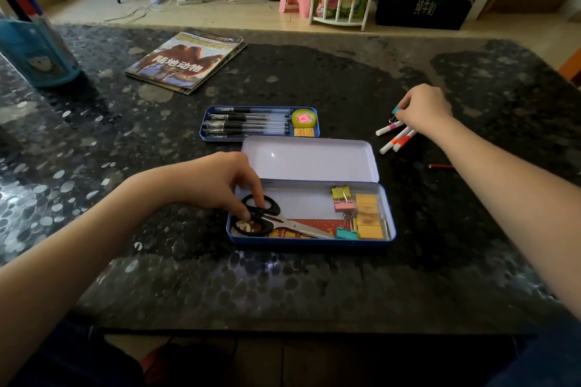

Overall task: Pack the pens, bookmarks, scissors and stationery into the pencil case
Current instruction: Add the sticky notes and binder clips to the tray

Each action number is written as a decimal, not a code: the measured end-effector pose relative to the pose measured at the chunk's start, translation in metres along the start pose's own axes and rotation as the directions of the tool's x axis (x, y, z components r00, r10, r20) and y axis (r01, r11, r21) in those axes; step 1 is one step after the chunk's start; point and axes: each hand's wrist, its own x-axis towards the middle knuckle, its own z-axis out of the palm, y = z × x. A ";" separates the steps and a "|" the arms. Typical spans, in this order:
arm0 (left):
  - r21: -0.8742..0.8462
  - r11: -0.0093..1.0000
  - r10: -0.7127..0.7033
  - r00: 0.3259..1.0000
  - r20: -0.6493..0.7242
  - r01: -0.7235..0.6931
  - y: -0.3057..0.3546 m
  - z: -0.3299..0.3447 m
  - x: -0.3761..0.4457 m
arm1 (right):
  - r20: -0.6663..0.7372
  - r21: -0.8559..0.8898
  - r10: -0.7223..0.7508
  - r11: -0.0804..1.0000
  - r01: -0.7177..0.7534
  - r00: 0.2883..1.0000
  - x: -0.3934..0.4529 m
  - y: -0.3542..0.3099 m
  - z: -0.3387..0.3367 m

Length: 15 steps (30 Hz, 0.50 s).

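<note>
- The dark, speckled table [314, 286] fills most of the view, and everything for the task lies on it.
- A book [185, 61] with a picture cover lies far left; a blue pen holder [37, 53] stands at the far left edge.
- The pencil case [309, 245] sits near the middle, its lid [309, 159] laid open on the far side.
- A tray [203, 129] of the same blue, just beyond the lid, holds a row of black pens [248, 122], a roll of tape [303, 118] and small yellow pieces at its right end.
- The left hand [217, 181] reaches into the left end of the case, fingers curled down onto the black handles of the scissors [276, 220], whose blades point right along the near wall.
- The right hand [424, 107] is far right, fingers curled around a teal binder clip [395, 111] above three white markers [397, 137] lying on the table.
- Under the scissors lies a red bookmark [317, 225].
- At the case's right end sit yellow, pink and teal clips [342, 206] beside yellow blocks [367, 217].
- A red stick [441, 166] lies by the right forearm.
</note>
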 end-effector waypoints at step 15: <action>0.012 0.999 0.033 0.999 -0.009 -0.033 -0.002 -0.001 0.003 | 0.347 0.817 -0.083 0.516 -0.258 0.934 -0.076 -0.019 -0.045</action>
